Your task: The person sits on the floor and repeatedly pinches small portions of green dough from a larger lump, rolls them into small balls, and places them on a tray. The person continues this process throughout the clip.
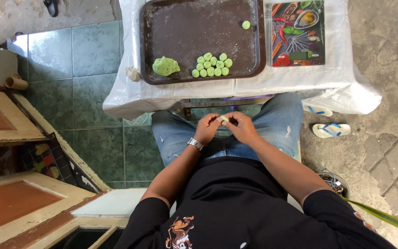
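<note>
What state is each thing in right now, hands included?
Left hand: grip closed on small green dough piece.
Right hand: pinching the same piece.
Dough lump: unshaped, on tray.
Rolled balls: clustered on tray.
Single ball: apart, near tray's far edge.

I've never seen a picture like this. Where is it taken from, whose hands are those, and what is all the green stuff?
There is no machine here: the one picture comes from a camera worn on a person's head, looking straight down. So you see the person's own black shirt, jeans and two bare hands over the lap. The left hand, with a wristwatch, and the right hand meet and pinch a small green piece between their fingers. Ahead is a table under a white cloth. On it lies a dark tray holding a green dough lump, a cluster of small green balls and one ball apart near the far edge. Beside the tray is a flat kitchen scale printed with food pictures.
</note>
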